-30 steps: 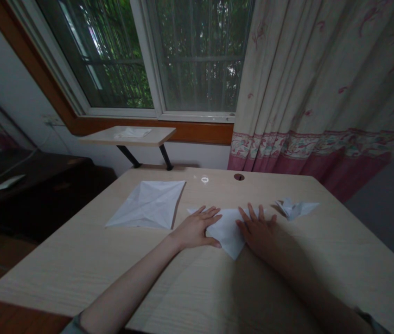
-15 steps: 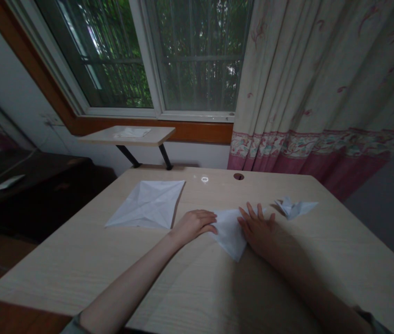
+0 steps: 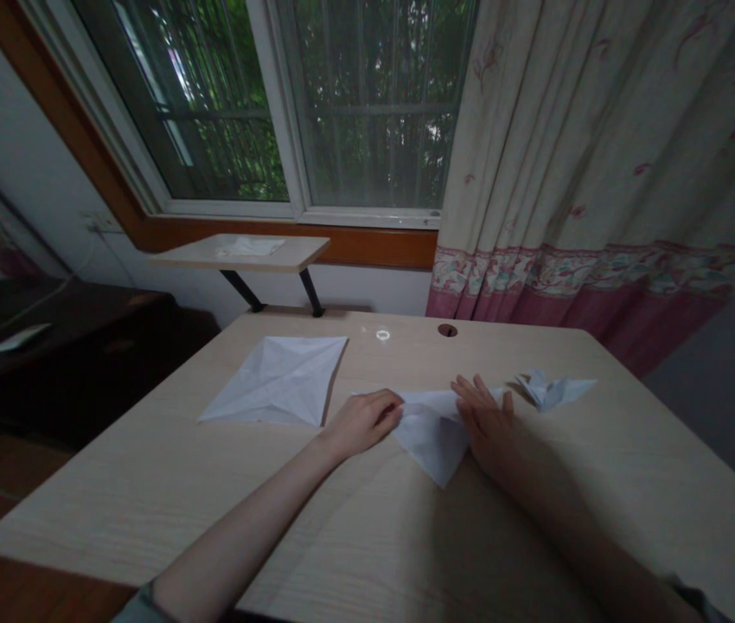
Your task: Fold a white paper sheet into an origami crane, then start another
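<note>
folded white paper (image 3: 433, 443) lies on the desk (image 3: 316, 528) between the two hands, with a creased square sheet (image 3: 283, 378) to its left and a small folded paper figure (image 3: 557, 393) near the right hand (image 3: 489, 428). the left hand (image 3: 362, 422) is curled, thumb and fingers seemingly pinched on the paper's left end, though the exact contact is hidden; the right hand lies over the right end, fingers loosely spread. shading under the far band suggests a layer standing loose, so a crease could come out crooked if the left hand pulls harder than the right presses, and the thin paper might slide or wrinkle. its tip points toward the desk's near side; the long axis runs left to right, along the far edge.
</note>
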Available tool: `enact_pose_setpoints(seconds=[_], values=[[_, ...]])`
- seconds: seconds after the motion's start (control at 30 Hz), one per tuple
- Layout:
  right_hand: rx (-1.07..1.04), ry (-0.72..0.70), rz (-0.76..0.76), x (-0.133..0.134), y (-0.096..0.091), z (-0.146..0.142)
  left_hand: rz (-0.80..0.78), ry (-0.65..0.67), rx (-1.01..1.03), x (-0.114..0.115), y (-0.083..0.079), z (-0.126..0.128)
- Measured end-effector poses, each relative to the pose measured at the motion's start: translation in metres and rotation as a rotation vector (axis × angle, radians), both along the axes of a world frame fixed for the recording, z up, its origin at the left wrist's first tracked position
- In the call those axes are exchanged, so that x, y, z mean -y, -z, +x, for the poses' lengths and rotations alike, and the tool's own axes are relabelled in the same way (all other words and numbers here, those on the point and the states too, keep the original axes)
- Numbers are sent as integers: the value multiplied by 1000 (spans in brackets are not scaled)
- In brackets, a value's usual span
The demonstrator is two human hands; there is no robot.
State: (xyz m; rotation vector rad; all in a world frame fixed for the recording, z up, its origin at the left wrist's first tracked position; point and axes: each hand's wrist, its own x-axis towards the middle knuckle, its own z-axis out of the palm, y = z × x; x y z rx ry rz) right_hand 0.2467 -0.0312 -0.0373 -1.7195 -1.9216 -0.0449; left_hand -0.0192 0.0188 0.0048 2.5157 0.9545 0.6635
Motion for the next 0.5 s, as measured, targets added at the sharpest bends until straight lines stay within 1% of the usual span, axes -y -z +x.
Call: enact_pose_setpoints(seconds=[0.1,0.23,0.3,0.37,0.43,0.5], values=[[-81,-46,101,1,-4,1,-69,-51,100,1,-1,1],[-137,-72,225,1,-8,0,-123,-117,233,0,5,2],[-134,-83,293,0,-9,-2,-102,-142,274,0,8,3],[-126,-90,348,-1,-9,-3,-43,-150,291,0,11,3],[-117,-91,373,-2,-7,-5,8,-143,296,0,11,3],[-111,-78,382,-3,-3,-5,16,-120,303,2,10,3]])
